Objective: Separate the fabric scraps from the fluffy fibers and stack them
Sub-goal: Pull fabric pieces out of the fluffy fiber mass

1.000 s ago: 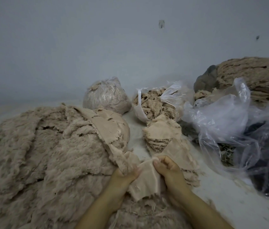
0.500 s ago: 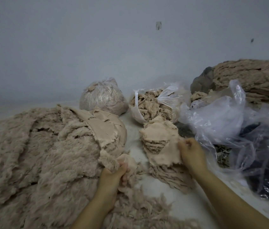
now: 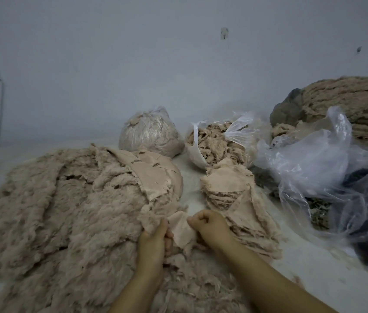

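The person's left hand (image 3: 153,239) and right hand (image 3: 210,227) are both gripping one fabric scrap (image 3: 182,229) at the near edge of the fluffy fiber pile (image 3: 65,211) — fingers of each hand are curled tight around the cloth, the scrap stretching between them. The stack of separated scraps (image 3: 230,190) is lying just beside the right hand, on the white surface (image 3: 314,256). Behind it an open plastic bag of fibers (image 3: 214,143) and a tied bag (image 3: 149,132) are standing near the wall — crumpled clear plastic (image 3: 309,163) is lying to the right.
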Tool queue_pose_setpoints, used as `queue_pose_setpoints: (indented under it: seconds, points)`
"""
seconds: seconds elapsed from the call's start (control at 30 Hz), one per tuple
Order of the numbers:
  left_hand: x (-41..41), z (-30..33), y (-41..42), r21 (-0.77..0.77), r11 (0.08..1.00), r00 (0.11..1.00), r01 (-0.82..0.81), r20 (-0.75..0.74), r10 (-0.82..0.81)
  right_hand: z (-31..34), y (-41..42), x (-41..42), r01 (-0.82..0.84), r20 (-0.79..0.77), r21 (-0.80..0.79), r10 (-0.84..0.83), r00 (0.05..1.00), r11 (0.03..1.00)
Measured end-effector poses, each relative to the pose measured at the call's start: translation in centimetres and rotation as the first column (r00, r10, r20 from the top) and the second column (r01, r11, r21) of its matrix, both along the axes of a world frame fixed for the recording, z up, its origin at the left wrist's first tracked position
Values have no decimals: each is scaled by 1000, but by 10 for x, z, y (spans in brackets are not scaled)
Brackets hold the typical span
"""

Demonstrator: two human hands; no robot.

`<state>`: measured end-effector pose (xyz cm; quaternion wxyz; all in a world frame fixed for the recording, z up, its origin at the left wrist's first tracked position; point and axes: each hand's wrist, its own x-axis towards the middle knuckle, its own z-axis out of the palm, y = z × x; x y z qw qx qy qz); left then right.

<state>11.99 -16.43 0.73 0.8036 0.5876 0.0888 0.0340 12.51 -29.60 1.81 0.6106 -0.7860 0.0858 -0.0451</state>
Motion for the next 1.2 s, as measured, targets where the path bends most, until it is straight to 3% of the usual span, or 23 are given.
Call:
queue_pose_setpoints:
  seconds: [0.1, 0.2, 0.27, 0.3, 0.37, 0.43, 0.53, 0.63, 0.73, 0.83, 0.9, 1.1, 1.2]
  points:
    - [2, 0, -2, -21, 998, 998, 65, -3, -65, 3, -4, -8, -37, 142, 155, 15, 990, 987]
    - [2, 4, -2, -70, 991, 994, 110, 33, -108, 3, -14, -24, -215, 209, 38, 203, 957, 976]
    - [4, 4, 1, -155, 980, 992, 121, 2, -122, -2, -18, -30, -222, 181, -42, 226, 957, 974]
    - [4, 5, 1, -226, 962, 987, 155, -11, -162, -4, -19, -32, -187, 173, 4, 184, 968, 982]
    - [0, 8, -1, -351, 902, 962, 251, -9, -272, -6, -18, -31, -87, 110, 319, 54, 992, 944]
    - [-6, 6, -5, -308, 891, 935, 333, -12, -353, -3, -15, -28, -31, 47, 561, 5, 999, 827]
    - [-10, 3, -7, -223, 891, 907, 395, -61, -417, 2, -12, -24, 22, 48, 656, -71, 996, 755]
    - [-5, 5, 0, -326, 843, 880, 428, -59, -470, 1, -12, -30, 25, 131, 471, -98, 986, 882]
    - [-5, 5, 0, -295, 832, 867, 470, -24, -498, -3, -10, -38, -98, 169, 271, 53, 984, 958]
    - [1, 4, -6, -233, 958, 980, 169, -67, -189, -5, -5, -42, -184, 127, 262, 155, 980, 947]
    - [7, 5, -6, -273, 961, 992, 52, -96, -81, -4, -6, -42, -151, 88, 310, 130, 988, 939]
    - [12, 11, 1, -460, 888, 990, 0, -124, -64, -1, -18, -43, -106, -22, 417, 126, 992, 903]
    - [14, 13, 7, -551, 832, 990, 60, -72, -119, 0, -23, -44, -130, -46, 422, 164, 985, 897]
